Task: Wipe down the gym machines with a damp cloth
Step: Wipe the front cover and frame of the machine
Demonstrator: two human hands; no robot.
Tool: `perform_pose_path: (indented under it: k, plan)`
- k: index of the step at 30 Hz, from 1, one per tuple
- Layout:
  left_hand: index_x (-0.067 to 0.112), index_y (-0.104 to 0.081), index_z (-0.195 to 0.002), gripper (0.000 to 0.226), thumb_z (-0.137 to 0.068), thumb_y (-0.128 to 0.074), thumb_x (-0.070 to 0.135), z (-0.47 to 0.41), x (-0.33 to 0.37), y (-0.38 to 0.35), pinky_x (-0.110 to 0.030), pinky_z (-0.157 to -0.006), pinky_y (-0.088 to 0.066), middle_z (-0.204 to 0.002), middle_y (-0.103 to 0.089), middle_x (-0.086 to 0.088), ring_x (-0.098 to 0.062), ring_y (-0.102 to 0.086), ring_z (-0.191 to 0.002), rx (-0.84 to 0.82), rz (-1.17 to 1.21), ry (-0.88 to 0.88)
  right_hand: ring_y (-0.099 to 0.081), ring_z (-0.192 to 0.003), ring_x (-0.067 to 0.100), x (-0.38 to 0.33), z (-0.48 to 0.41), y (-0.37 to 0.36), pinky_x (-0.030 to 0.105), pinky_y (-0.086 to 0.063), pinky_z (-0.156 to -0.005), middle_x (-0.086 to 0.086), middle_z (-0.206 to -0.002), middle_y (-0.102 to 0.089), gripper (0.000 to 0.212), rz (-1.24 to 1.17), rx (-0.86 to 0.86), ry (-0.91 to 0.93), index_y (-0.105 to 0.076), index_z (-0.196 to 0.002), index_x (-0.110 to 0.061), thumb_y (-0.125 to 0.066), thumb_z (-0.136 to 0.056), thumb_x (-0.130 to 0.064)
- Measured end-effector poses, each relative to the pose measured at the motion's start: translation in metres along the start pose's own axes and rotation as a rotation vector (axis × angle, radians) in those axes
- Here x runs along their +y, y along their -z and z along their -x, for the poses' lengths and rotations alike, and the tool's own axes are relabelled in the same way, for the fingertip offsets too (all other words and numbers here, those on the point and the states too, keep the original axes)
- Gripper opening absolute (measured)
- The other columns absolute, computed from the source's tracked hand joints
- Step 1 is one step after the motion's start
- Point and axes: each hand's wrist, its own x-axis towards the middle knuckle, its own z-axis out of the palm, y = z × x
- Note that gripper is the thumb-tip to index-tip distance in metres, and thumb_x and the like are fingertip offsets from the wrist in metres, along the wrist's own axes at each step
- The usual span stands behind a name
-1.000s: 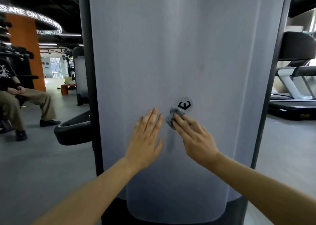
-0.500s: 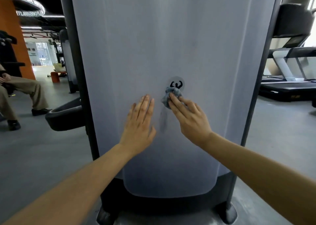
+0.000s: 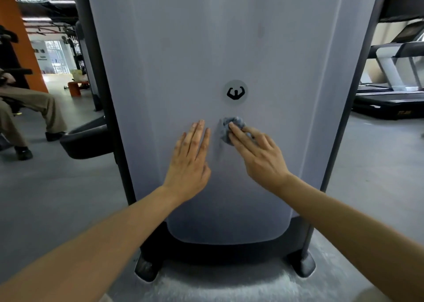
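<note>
Bare to the edge of my remote feed: the left hand (image 3: pixel 188 161) and right hand (image 3: pixel 259 155) I am watching over, each with long, slender fingers (image 3: pixel 199 136) and short nails. The left forearm (image 3: pixel 103 239) and right forearm (image 3: pixel 344 219) are uncovered along every stretch I can see, lean and smooth. A tan patch (image 3: pixel 374 296) at the bottom edge may be clothing; I cannot tell.

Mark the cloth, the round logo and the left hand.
cloth (image 3: pixel 224 133), head view, bunched grey left part.
round logo (image 3: pixel 235 92), head view, black figure at centre.
left hand (image 3: pixel 189 164), head view, back of the hand.
</note>
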Motion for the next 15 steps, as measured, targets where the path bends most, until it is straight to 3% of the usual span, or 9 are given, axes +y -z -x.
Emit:
perform_pose_path:
  k: [4, 9, 15]
  plan:
    - [0.002, -0.009, -0.17, 0.092, -0.095, -0.061, 0.015, 0.011, -0.003, -0.006, -0.055, -0.133, -0.014, -0.179, 0.001, -0.017, -0.032, 0.0, -0.166, -0.016, -0.035, -0.044, -0.039, -0.148, 0.034, -0.014, 0.045, -0.02, 0.042, -0.046, -0.11, 0.01, -0.17, -0.035, 0.067, -0.029, -0.012, 0.023, -0.041, -0.161, -0.005, -0.054, -0.095, -0.001]
    - [0.001, -0.01, -0.169, 0.095, -0.092, -0.062, 0.02, 0.038, -0.005, -0.014, -0.058, -0.131, -0.019, -0.178, -0.002, -0.02, -0.036, -0.003, -0.166, -0.083, -0.124, -0.087, -0.035, -0.156, 0.035, -0.031, 0.099, -0.036, 0.045, -0.039, -0.119, 0.015, -0.172, -0.028, 0.065, 0.003, -0.161, 0.176, -0.034, -0.163, -0.002, -0.038, -0.098, -0.006]
    - [0.0, -0.009, -0.169, 0.099, -0.089, -0.063, 0.021, 0.056, 0.0, -0.018, -0.058, -0.13, -0.019, -0.178, 0.001, -0.021, -0.036, -0.001, -0.166, -0.155, -0.17, -0.125, -0.021, -0.161, 0.034, -0.047, 0.149, -0.05, 0.045, -0.021, -0.13, 0.017, -0.175, -0.018, 0.068, 0.152, -0.338, 0.44, -0.027, -0.165, -0.002, -0.048, -0.101, -0.012]
